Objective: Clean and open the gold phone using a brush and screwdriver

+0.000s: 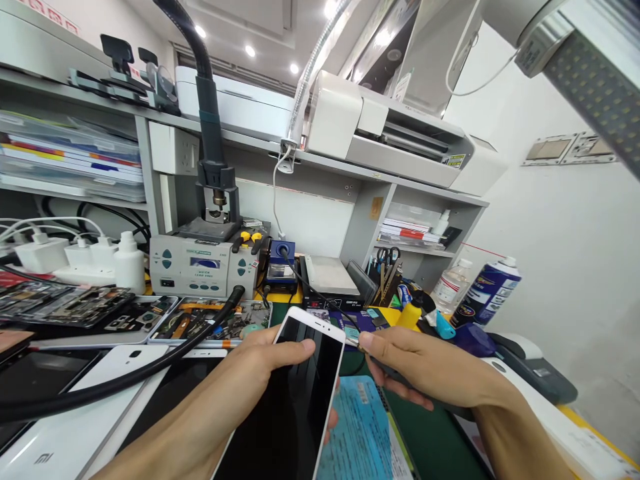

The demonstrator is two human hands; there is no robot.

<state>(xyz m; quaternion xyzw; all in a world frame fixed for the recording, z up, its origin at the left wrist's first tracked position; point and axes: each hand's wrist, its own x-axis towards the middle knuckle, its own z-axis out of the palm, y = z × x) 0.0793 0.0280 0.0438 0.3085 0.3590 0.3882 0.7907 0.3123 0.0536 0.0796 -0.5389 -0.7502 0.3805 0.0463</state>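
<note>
My left hand [270, 363] wraps round a white-framed smartphone [300, 400], its thumb lying on the dark screen and its fingertips showing at the far edge. Close to the phone's upper right edge, my right hand [415, 363] pinches a slim tool with a metal tip [352, 341] and a dark handle that runs under the palm. The tip points at the phone's side; I cannot tell whether it touches. Below and behind the phone lies a blue printed sheet or bag [363, 427] on the green mat [430, 427].
Left are a white tablet or phone back [60, 440], trays of phone parts [200, 323] and a thick black hose [150, 373] crossing them. A hot-air station [190, 267] and soldering station [283, 267] stand behind. Right are a spray can [487, 290] and clear bottle [450, 283].
</note>
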